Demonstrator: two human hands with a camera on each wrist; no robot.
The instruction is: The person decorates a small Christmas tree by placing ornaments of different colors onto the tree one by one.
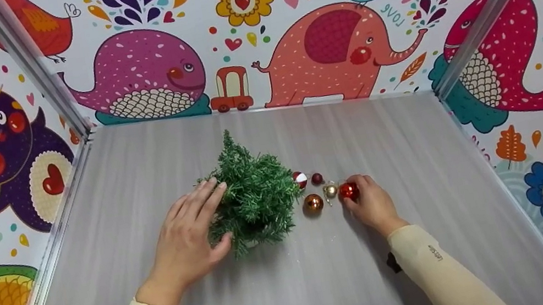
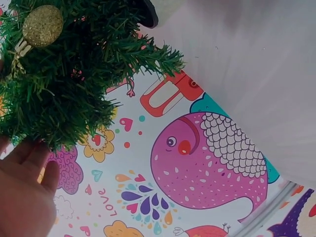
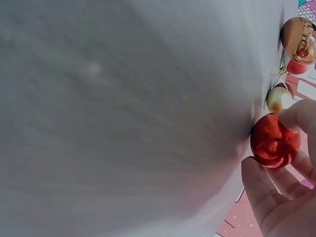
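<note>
R hand (image 1: 375,206) pinches red ball (image 1: 349,192) btwn thumb & fingers, low over tbl (image 1: 328,282), right of tree (image 1: 258,188). L hand (image 1: 187,235) loose, thumb apart from near-straight fingers, at tree's left side; fingertips prob. touching branches, foliage partly hides them. Gold ball (image 1: 313,204), pale gold ball (image 1: 331,190), dark red ball (image 1: 317,178) btwn tree & red ball. Glittery ball (image 2: 43,25) on tree.

The tree (image 1: 259,191) is green, one bauble (image 1: 349,192) red, the tabletop (image 1: 297,299) streaked grey.
</note>
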